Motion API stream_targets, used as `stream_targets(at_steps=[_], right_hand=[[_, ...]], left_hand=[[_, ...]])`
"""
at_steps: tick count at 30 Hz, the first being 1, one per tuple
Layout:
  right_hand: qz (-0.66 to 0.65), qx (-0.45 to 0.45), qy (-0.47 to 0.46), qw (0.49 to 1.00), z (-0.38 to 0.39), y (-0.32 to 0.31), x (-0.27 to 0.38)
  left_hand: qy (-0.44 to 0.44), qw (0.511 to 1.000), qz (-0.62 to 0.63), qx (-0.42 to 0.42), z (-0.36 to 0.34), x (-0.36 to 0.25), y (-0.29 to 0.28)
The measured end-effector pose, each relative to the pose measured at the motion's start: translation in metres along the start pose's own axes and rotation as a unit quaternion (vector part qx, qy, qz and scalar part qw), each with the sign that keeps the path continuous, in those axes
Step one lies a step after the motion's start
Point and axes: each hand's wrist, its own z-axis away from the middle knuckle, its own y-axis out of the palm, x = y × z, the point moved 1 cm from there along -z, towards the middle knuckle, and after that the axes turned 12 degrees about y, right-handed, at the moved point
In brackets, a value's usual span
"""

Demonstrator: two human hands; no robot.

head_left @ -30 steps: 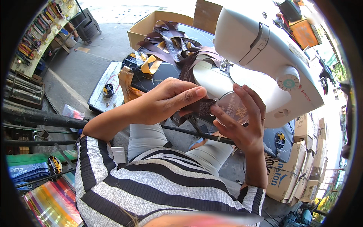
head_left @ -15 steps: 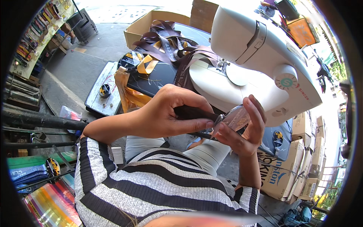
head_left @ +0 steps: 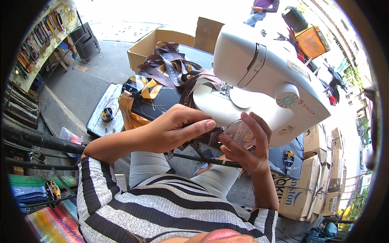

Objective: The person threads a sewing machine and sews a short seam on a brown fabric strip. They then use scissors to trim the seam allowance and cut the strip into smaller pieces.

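Above my lap, my left hand is closed in a pinch on a dark printed ribbon, part of which shows below the thumb. My right hand grips a round, see-through medal with printed lettering, its fingers along the far rim and thumb side near the top. A small metal ring or clip sits between the ribbon and the medal, joining them as far as I can see. Just beyond my hands stands a white sewing machine. Its needle area is beside a heap of brown printed ribbons.
An open cardboard box stands behind the ribbons on the dark table. Round black-and-yellow medals lie at the left, one on a white board. Cardboard cartons are stacked at the right. A person stands far off.
My left thumb has moved off the metal ring, and the ribbon now shows below that hand. The medal has turned flatter toward me. The whole view has shifted slightly.
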Motion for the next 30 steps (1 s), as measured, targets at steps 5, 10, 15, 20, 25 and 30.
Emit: stream_targets(at_steps=[5,10,15,20,25,30], right_hand=[[0.043,0.021,-0.007,0.999,-0.002,-0.002,-0.007],[0.046,0.037,0.011,0.998,0.0,0.001,-0.012],[0.043,0.039,0.025,0.998,0.004,0.002,-0.015],[0.051,0.044,0.034,0.997,0.006,0.0,-0.014],[0.064,0.035,0.032,0.997,0.009,0.002,-0.014],[0.067,0.037,0.024,0.997,0.01,-0.001,-0.014]], left_hand=[[-0.034,0.999,0.03,0.002,-0.009,0.009,-0.002],[-0.094,0.986,0.135,-0.003,-0.016,0.02,0.0],[-0.107,0.982,0.153,0.018,-0.02,0.024,-0.004],[-0.117,0.981,0.157,0.014,-0.021,0.025,-0.002],[-0.109,0.986,0.127,0.011,-0.021,0.027,-0.001],[-0.102,0.988,0.117,0.007,-0.021,0.028,0.0]])
